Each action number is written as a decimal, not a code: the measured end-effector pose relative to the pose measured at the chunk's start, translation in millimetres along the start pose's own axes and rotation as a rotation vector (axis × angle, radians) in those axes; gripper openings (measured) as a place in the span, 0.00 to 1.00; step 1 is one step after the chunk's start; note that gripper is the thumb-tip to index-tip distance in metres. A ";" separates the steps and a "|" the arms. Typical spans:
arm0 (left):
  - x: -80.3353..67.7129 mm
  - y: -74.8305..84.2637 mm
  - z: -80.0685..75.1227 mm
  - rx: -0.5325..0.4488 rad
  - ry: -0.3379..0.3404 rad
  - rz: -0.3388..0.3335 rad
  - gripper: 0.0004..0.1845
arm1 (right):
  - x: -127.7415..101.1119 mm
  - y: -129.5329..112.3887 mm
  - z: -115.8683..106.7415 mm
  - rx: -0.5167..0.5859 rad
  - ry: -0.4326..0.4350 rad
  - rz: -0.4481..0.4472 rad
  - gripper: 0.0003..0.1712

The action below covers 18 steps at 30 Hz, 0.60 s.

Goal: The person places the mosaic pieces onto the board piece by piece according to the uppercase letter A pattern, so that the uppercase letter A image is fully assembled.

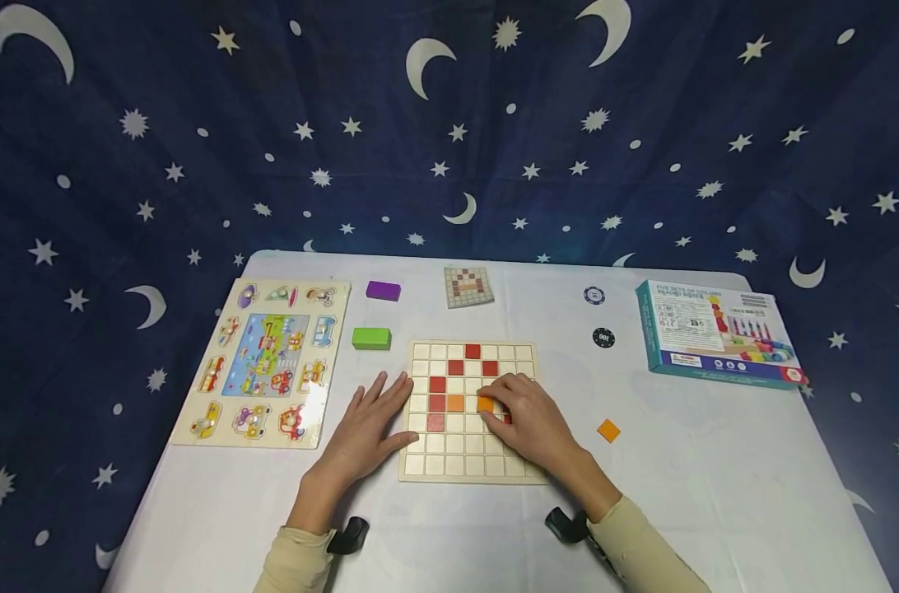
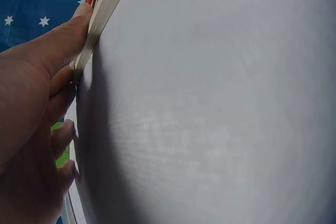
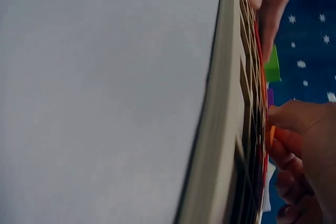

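Observation:
A wooden grid board (image 1: 457,449) lies at the table's middle, with several red tiles (image 1: 438,384) and one orange tile (image 1: 455,403) seated in its cells. My right hand (image 1: 519,412) rests on the board, its curled fingers pinching a second orange tile (image 1: 485,404) down at a cell just right of the first. The right wrist view shows that tile's edge (image 3: 272,136) between the fingers of this hand (image 3: 299,140). My left hand (image 1: 375,416) lies flat on the table, fingers straight against the board's left edge (image 2: 102,9).
A loose orange tile (image 1: 608,430) lies right of the board. Behind it sit a pattern card (image 1: 468,287), a purple block (image 1: 383,290), a green block (image 1: 371,338) and two poker chips (image 1: 603,337). A vehicle puzzle (image 1: 264,362) is left, a toy box (image 1: 716,333) right.

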<state>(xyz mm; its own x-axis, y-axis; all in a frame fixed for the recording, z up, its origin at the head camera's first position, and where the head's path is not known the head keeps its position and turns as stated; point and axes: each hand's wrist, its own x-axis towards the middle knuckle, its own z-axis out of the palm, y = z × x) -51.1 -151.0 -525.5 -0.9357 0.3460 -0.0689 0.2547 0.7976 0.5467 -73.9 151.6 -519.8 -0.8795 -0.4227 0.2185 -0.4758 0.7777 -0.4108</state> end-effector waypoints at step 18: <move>-0.8 1.3 -2.3 -0.003 -0.002 -0.006 0.45 | 3.0 -6.3 -3.4 -0.014 -0.026 0.025 0.18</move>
<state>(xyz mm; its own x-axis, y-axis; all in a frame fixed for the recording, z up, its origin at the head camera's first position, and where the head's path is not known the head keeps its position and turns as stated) -50.6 -151.4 -522.8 -0.9367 0.3420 -0.0743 0.2478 0.7982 0.5491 -73.5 147.0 -513.5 -0.8911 -0.4143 0.1854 -0.4535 0.7945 -0.4038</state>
